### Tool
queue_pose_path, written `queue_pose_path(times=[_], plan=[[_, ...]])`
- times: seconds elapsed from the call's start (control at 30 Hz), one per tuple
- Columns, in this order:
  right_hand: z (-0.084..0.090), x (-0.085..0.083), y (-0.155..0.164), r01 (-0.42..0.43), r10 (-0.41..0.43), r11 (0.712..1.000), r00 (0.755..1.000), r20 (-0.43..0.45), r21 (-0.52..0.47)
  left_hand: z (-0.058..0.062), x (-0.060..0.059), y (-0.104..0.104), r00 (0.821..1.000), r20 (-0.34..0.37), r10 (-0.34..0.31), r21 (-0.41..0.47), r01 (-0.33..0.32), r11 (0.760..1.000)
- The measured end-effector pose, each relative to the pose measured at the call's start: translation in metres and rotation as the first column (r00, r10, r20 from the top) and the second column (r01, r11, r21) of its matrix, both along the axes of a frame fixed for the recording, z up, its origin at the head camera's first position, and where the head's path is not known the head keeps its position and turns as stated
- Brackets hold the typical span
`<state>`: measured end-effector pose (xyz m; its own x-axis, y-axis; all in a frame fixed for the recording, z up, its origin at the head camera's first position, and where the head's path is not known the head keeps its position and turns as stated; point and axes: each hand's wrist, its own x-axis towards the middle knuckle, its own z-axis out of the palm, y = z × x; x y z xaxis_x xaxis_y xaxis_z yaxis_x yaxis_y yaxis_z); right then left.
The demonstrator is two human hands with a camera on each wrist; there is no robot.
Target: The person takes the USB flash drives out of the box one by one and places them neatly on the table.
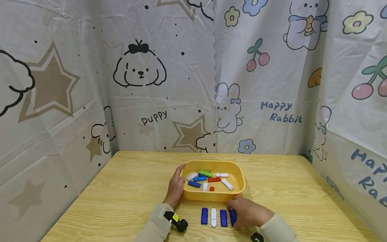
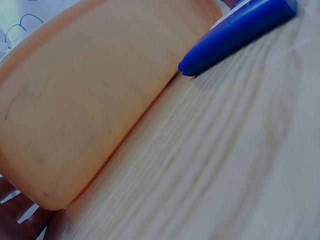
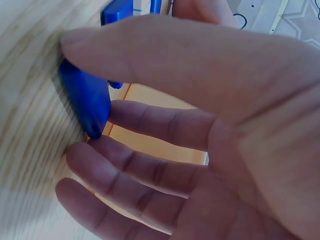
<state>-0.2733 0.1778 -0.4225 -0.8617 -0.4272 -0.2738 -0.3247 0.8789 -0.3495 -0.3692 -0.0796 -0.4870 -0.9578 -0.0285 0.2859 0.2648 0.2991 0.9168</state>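
My left hand (image 1: 176, 186) holds the left end of a yellow plastic box (image 1: 208, 195), its fingers (image 2: 20, 212) at the outer wall. In front of the box lies a row of USB sticks: a blue one (image 1: 204, 216), a white one (image 1: 213, 217) and another blue one (image 1: 223, 218). At the row's right end, my right hand (image 1: 251, 211) pinches a blue USB stick (image 3: 87, 100) lengthwise between thumb and forefinger. That stick is close to the wooden surface, and the hand partly covers it in the head view. The other right fingers stretch loosely beside it.
Inside the box lie several more sticks, among them a green one (image 1: 205, 173), a red one (image 1: 214, 179) and a white one (image 1: 227, 184), plus a small red piece (image 1: 212, 189). Printed cloth (image 1: 169, 101) hangs around the wooden table (image 1: 121, 201) at the back and sides.
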Motion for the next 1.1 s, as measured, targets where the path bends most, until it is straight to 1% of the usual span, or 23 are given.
queue_pose_path(times=[0.27,0.53,0.7,0.8,1.03,1.1], plan=[[0.000,0.001,0.001,0.002,-0.002,1.000,1.000,-0.004,-0.014,0.001,0.001,0.000,1.000,0.016,0.000,0.013,0.000,1.000],[0.002,0.001,-0.001,0.034,-0.034,0.999,0.999,0.029,0.007,0.001,0.000,0.000,1.000,0.017,-0.004,0.029,0.003,1.000],[0.004,0.001,0.000,0.041,-0.040,0.999,0.998,0.038,-0.011,0.001,0.000,0.000,1.000,0.015,-0.007,0.033,0.007,0.999],[0.005,0.001,0.002,0.037,-0.036,0.999,0.999,0.033,-0.036,0.001,0.001,0.000,1.000,0.013,-0.015,0.037,0.014,0.999],[0.010,0.002,0.006,-0.002,0.001,0.998,1.000,-0.022,-0.070,0.000,0.001,-0.001,1.000,0.012,-0.019,0.038,0.018,0.999],[0.012,0.001,0.007,-0.019,0.016,0.994,0.999,-0.028,-0.105,0.000,0.001,-0.001,1.000,0.009,-0.019,0.037,0.018,0.999]])
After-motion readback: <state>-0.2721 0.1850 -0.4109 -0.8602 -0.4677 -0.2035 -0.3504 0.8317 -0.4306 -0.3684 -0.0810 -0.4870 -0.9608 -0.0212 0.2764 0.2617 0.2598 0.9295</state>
